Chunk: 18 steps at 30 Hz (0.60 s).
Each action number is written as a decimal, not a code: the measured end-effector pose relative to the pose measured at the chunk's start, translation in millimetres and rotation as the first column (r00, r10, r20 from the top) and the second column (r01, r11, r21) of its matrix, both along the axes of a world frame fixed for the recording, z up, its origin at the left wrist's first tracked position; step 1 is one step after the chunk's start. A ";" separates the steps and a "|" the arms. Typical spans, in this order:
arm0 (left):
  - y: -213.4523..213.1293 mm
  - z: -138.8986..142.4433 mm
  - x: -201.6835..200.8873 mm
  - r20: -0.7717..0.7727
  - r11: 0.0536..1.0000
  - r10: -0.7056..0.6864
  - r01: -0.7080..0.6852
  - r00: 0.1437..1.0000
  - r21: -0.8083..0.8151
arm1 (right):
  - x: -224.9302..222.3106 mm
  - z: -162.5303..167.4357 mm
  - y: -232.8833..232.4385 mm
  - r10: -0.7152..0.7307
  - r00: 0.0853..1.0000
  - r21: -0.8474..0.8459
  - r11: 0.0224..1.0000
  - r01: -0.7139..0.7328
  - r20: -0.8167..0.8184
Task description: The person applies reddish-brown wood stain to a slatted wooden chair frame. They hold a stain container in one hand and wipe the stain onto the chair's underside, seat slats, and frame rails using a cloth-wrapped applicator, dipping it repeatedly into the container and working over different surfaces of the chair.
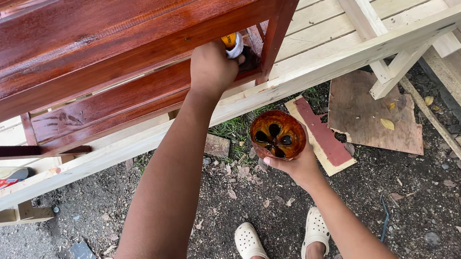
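Glossy red-brown stain coats the wooden slats (97, 36), while the frame (345, 54) beside them stays pale, unfinished yellow-white. The cut bottle base (277, 135) is amber-orange, its hollows pooled near-black. A board scrap (324, 133) carries a dull red stripe. Cream clogs (249, 246) stand on dark grey soil.

Cup (278, 135) below frame (98, 52), above clogs (283, 240)

The dirt ground (281, 218) has dry leaves (387, 124), flat wood boards (372, 113), some grass (236, 128) and two white shoes (249, 244) on it.
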State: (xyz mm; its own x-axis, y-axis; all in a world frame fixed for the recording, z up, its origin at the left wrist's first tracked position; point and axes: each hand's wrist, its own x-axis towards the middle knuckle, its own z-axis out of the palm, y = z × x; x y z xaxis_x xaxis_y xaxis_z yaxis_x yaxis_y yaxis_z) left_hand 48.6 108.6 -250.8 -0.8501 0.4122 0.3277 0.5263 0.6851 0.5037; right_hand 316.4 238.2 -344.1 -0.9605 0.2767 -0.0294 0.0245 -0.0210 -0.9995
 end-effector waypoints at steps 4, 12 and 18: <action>-42.1 -1.4 0.7 -0.014 0.999 0.044 -0.044 0.999 -0.008 | -1.4 7.1 -10.8 0.015 1.000 0.048 0.999 -0.016 0.007; -151.2 -5.4 3.4 -0.107 0.984 0.174 -0.171 0.979 0.038 | -19.5 0.1 -43.7 0.081 0.996 0.140 0.986 -0.087 0.048; -248.3 -3.0 15.4 -0.043 0.966 0.201 -0.190 0.979 0.175 | -32.8 -1.9 -78.8 0.135 0.984 0.179 0.972 -0.154 0.116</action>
